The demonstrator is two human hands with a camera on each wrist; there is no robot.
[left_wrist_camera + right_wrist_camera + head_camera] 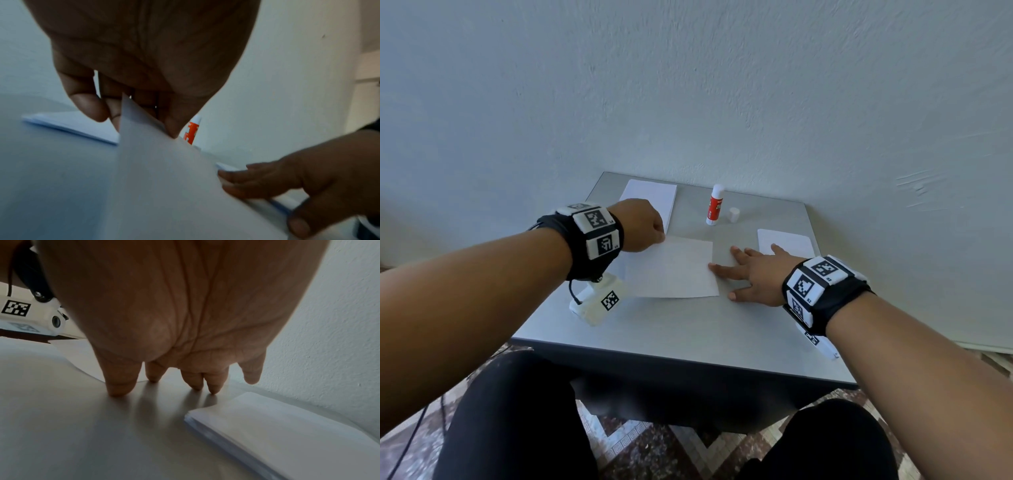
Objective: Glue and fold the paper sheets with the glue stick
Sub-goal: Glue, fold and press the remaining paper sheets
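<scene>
Two hands work one white square paper sheet (671,265) at the grey table's (688,325) centre. Your left hand (642,224) pinches its far-left corner, lifted; your right hand (753,270), fingers spread flat, touches its right edge. Beyond the sheet: one uncapped red-and-white glue stick (714,205), upright, one white cap (734,214), two white paper stacks (654,195).

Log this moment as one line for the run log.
left hand: pinches sheet corner | right hand: flat, fingertips at sheet's edge | glue stick: upright, uncapped | cap: beside it
</scene>
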